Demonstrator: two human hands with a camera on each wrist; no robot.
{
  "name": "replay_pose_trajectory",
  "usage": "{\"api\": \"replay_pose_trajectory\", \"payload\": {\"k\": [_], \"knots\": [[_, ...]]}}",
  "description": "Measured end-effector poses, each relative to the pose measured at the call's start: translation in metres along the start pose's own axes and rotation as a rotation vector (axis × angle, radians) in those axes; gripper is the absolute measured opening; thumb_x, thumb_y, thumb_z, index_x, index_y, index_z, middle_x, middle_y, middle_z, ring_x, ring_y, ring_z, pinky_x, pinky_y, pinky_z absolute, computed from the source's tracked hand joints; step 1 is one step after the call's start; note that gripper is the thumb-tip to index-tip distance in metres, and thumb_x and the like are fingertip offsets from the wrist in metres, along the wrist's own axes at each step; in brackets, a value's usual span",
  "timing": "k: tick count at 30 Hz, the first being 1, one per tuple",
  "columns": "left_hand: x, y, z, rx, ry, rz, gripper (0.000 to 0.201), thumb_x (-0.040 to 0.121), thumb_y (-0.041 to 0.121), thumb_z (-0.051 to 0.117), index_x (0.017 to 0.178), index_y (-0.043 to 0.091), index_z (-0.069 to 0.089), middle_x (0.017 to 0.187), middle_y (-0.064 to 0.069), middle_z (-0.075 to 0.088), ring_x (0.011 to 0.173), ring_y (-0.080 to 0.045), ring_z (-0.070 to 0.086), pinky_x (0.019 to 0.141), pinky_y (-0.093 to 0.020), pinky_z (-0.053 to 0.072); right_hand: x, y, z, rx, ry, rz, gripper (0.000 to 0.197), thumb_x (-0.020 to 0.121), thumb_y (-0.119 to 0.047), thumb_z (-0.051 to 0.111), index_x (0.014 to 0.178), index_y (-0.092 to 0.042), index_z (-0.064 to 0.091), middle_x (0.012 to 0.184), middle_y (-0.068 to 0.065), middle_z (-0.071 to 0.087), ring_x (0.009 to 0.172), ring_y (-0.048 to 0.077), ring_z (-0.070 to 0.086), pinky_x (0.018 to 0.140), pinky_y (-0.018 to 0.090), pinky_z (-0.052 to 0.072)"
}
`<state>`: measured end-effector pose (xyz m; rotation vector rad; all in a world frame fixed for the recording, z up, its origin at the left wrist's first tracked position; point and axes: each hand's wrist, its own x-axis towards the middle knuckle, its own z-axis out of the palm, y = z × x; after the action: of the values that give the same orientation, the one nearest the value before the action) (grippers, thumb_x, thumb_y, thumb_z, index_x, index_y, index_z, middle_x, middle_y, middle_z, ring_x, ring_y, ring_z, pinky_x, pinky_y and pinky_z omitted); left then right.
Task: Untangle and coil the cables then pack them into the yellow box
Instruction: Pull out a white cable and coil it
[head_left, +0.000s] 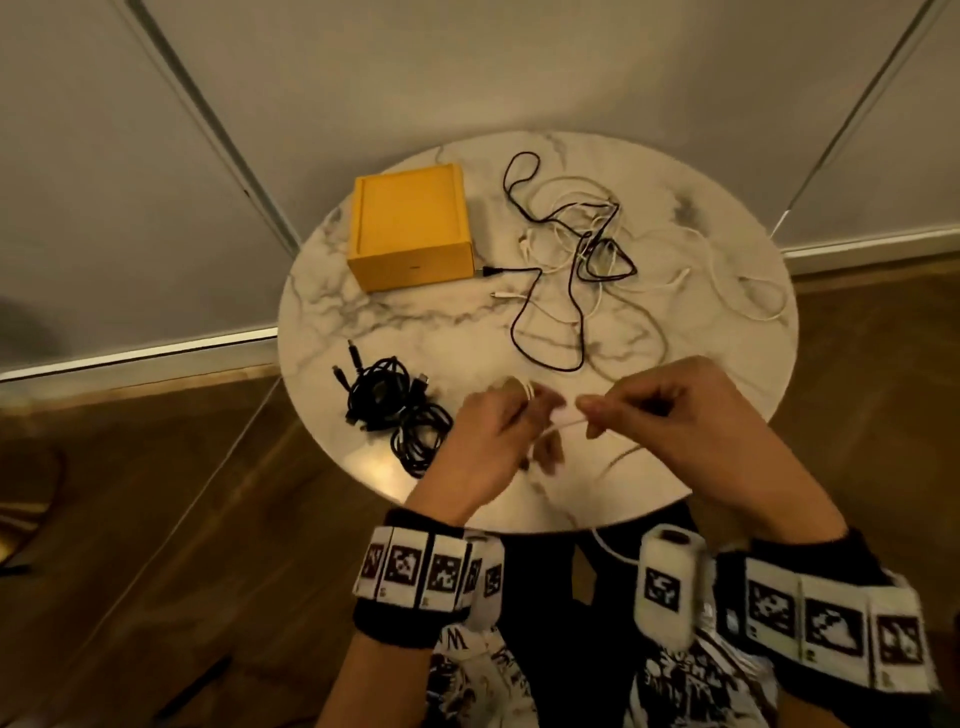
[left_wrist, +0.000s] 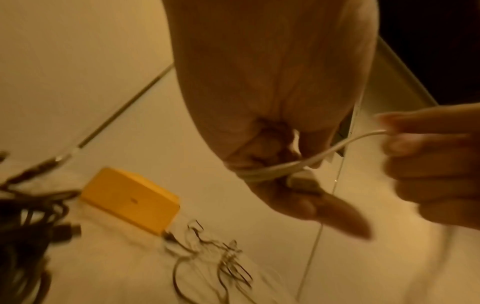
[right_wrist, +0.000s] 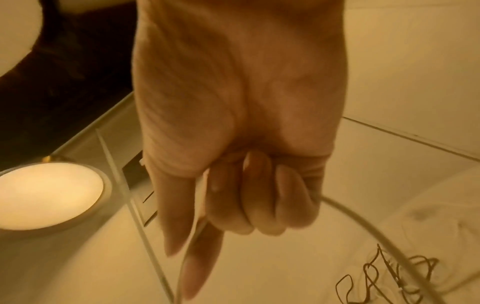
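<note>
Over the table's near edge my left hand (head_left: 498, 426) has a white cable (left_wrist: 270, 170) wound in several turns around its fingers. My right hand (head_left: 649, 410) pinches the same white cable (right_wrist: 363, 224) a short way to the right, with the strand stretched between both hands. The closed yellow box (head_left: 410, 228) stands at the back left of the round marble table (head_left: 363, 312). A tangle of black and white cables (head_left: 587, 249) lies to the box's right. Coiled black cables (head_left: 395, 410) lie at the front left, beside my left hand.
The table stands in a corner between pale walls, with wooden floor (head_left: 156, 493) around it. A round lit lamp (right_wrist: 49, 195) shows in the right wrist view. A loose white strand hangs off the table's near edge by my legs.
</note>
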<state>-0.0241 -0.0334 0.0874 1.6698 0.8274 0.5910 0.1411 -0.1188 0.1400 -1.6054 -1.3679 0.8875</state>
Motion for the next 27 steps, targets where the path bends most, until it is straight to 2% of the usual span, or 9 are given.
{"api": "replay_pose_trajectory", "payload": {"k": [3, 6, 8, 11, 13, 16, 19, 22, 27], "knots": [[-0.024, 0.009, 0.022, -0.37, -0.223, -0.123, 0.058, 0.097, 0.049, 0.042, 0.075, 0.001, 0.066, 0.04, 0.0, 0.044, 0.033, -0.012, 0.032, 0.04, -0.019, 0.027, 0.021, 0.002, -0.005, 0.14, 0.136, -0.018, 0.045, 0.087, -0.031, 0.066, 0.05, -0.006, 0.063, 0.043, 0.009, 0.035, 0.043, 0.012, 0.028, 0.046, 0.024, 0.024], [-0.015, 0.037, 0.039, -0.644, -0.44, -0.018, 0.047, 0.09, 0.048, 0.054, 0.072, 0.006, 0.065, 0.039, 0.011, 0.036, 0.033, -0.002, 0.022, 0.039, -0.016, 0.016, 0.037, 0.017, -0.004, 0.292, 0.302, 0.0, 0.058, 0.093, -0.023, 0.062, 0.044, -0.003, 0.039, 0.041, 0.005, 0.032, 0.041, 0.014, 0.026, 0.048, 0.025, 0.025], [0.014, 0.059, 0.038, -0.739, -0.432, 0.054, 0.04, 0.095, 0.035, 0.051, 0.08, -0.001, 0.061, 0.041, 0.011, 0.034, 0.034, -0.004, 0.02, 0.039, -0.022, 0.013, 0.046, 0.02, -0.003, 0.468, 0.377, 0.023, 0.059, 0.097, -0.024, 0.055, 0.045, 0.0, 0.037, 0.036, 0.002, 0.034, 0.034, 0.012, 0.028, 0.044, 0.023, 0.027], [0.051, 0.087, 0.038, -0.831, -0.382, 0.096, 0.039, 0.097, 0.025, 0.037, 0.093, -0.006, 0.059, 0.043, 0.006, 0.033, 0.035, -0.008, 0.024, 0.042, -0.027, 0.016, 0.061, 0.02, -0.009, 0.614, 0.49, 0.038, 0.061, 0.093, -0.034, 0.058, 0.05, 0.006, 0.042, 0.045, 0.016, 0.033, 0.043, 0.024, 0.03, 0.052, 0.032, 0.029], [0.056, 0.09, 0.045, -0.91, -0.304, 0.132, 0.039, 0.095, 0.026, 0.039, 0.091, 0.002, 0.069, 0.046, 0.004, 0.033, 0.039, -0.009, 0.025, 0.045, -0.028, 0.016, 0.072, 0.02, -0.011, 0.621, 0.526, 0.073, 0.049, 0.088, -0.033, 0.061, 0.06, 0.007, 0.057, 0.052, 0.029, 0.036, 0.055, 0.028, 0.04, 0.057, 0.033, 0.033], [0.048, 0.085, 0.049, -1.145, -0.164, 0.085, 0.042, 0.094, 0.026, 0.039, 0.104, -0.004, 0.067, 0.05, 0.001, 0.035, 0.042, -0.01, 0.029, 0.051, -0.028, 0.018, 0.074, 0.026, -0.002, 0.533, 0.399, 0.111, 0.044, 0.095, -0.029, 0.055, 0.063, 0.0, 0.06, 0.048, 0.017, 0.044, 0.043, 0.019, 0.04, 0.045, 0.024, 0.031], [0.043, 0.077, 0.036, -1.259, -0.135, 0.035, 0.051, 0.097, 0.027, 0.032, 0.113, -0.011, 0.062, 0.056, -0.005, 0.042, 0.046, -0.014, 0.038, 0.051, -0.024, 0.033, 0.057, 0.033, 0.008, 0.541, 0.209, 0.129, 0.041, 0.087, -0.035, 0.056, 0.052, -0.014, 0.055, 0.042, 0.002, 0.04, 0.036, 0.011, 0.031, 0.04, 0.019, 0.024], [0.037, 0.07, 0.018, -1.234, -0.031, 0.026, 0.049, 0.098, 0.027, 0.031, 0.12, -0.008, 0.057, 0.063, -0.005, 0.05, 0.053, -0.015, 0.047, 0.054, -0.025, 0.042, 0.044, 0.046, 0.016, 0.489, 0.029, 0.18, 0.041, 0.095, -0.03, 0.056, 0.06, -0.01, 0.061, 0.043, 0.004, 0.036, 0.038, 0.014, 0.026, 0.042, 0.022, 0.022], [0.037, 0.063, 0.007, -1.329, 0.333, 0.073, 0.046, 0.086, 0.025, 0.046, 0.119, -0.006, 0.056, 0.082, -0.007, 0.068, 0.072, -0.016, 0.064, 0.068, -0.021, 0.052, 0.029, 0.049, 0.02, 0.258, -0.247, 0.267, 0.04, 0.096, -0.033, 0.057, 0.074, -0.001, 0.069, 0.043, 0.01, 0.046, 0.034, 0.019, 0.036, 0.045, 0.025, 0.036]]}}
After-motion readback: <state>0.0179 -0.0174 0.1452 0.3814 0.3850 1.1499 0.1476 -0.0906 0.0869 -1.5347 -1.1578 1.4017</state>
